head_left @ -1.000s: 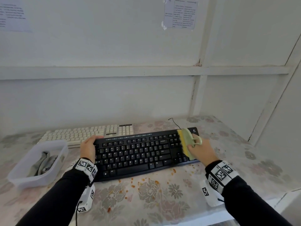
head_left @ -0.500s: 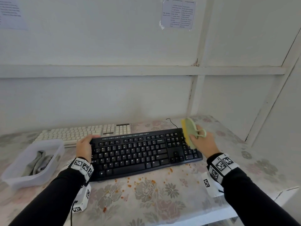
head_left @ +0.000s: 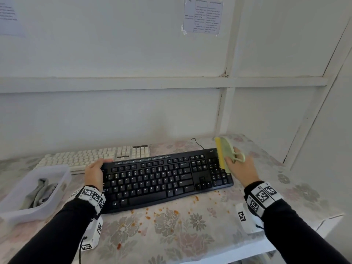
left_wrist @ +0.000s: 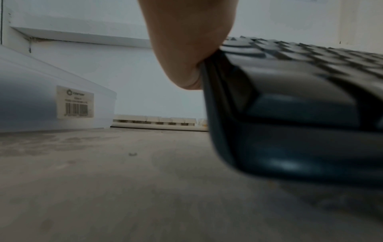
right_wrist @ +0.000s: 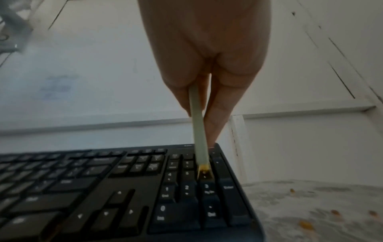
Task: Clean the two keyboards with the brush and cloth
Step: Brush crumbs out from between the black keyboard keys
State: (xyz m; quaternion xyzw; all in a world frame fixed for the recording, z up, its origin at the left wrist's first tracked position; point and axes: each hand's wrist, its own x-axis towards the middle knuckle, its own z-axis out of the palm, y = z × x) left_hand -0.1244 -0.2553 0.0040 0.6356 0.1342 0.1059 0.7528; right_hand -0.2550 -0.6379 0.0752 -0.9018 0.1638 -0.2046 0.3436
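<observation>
walls: white panels (head_left: 114,54), white battens, one horizontal rail, one upright post (head_left: 226,103)
paper: printed sheet (head_left: 202,16) taped upper right, another (head_left: 9,18) at left edge
table: floral cloth (head_left: 171,231), white front edge
light: soft, even daylight

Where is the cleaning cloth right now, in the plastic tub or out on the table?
In the tub. The grey cloth lies crumpled inside the clear plastic tub, left of the black keyboard.
</observation>
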